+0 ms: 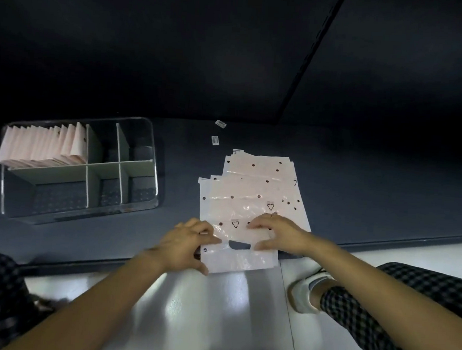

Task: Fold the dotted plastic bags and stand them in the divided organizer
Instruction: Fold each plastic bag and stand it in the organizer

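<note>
One dark tabletop [358, 199] carries everything; the divided organizer [133, 166] sits well left, folded bags [42, 147] filling its back-left compartment; the flat dotted bags [253, 192] lie before you; your left hand [186, 246] and right hand [277, 234] pinch the top bag [242, 256]'s near end; folding looks begun; next, crease evenly.

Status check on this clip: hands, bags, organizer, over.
Left hand and right hand both gripping the top dotted bag at its handle end. Organizer: folded bags fill only the back-left compartment. Path clear; loose labels lie behind.
</note>
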`<state>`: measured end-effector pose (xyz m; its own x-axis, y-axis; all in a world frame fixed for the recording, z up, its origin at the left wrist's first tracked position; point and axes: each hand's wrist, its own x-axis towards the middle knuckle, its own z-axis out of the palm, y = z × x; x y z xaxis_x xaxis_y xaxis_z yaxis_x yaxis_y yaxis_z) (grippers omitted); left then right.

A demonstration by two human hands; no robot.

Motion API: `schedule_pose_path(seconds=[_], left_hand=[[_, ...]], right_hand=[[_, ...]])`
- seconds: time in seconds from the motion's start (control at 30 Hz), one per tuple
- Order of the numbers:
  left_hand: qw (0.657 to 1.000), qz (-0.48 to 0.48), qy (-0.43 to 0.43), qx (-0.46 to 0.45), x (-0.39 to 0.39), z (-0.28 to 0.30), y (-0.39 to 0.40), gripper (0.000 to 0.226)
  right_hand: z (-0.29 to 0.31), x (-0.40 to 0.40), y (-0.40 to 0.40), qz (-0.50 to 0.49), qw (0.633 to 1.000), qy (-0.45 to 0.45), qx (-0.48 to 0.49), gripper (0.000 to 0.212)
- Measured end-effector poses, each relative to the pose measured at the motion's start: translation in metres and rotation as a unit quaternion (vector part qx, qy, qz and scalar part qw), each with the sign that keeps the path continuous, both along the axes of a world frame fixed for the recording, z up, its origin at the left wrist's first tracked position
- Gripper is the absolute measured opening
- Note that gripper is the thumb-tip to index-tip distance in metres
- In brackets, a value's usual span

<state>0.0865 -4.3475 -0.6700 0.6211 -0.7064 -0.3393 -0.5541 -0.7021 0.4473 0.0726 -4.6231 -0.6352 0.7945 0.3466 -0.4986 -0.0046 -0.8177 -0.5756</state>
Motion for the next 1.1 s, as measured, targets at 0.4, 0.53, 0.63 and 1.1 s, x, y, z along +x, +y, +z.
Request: schedule_pose_path(seconds=[0.4, 0.53, 0.63, 1.1], left_hand=[[0.974, 0.155, 0.017, -0.163, -0.011, -0.011, -0.003, 0.008], [0.907, 0.273, 0.187, -0.262, 0.002, 0.004, -0.005, 0.009], [0.804, 0.385, 0.299, -0.340, 0.005, 0.011, -0.011, 0.017], [0.857, 0.446, -0.129, -0.224, 0.006, 0.014, -0.035, 0.022]], right_hand=[[-0.029, -0.028, -0.009, -0.020, 0.996, -0.087, 0.023, 0.008], [-0.007, -0.003, -0.005, -0.148, 0.976, 0.036, 0.159, 0.009], [0.006, 0.013, -0.005, -0.212, 0.948, 0.094, 0.217, 0.034], [-0.021, 0.035, 0.023, -0.351, 0.933, 0.017, 0.084, 0.033]])
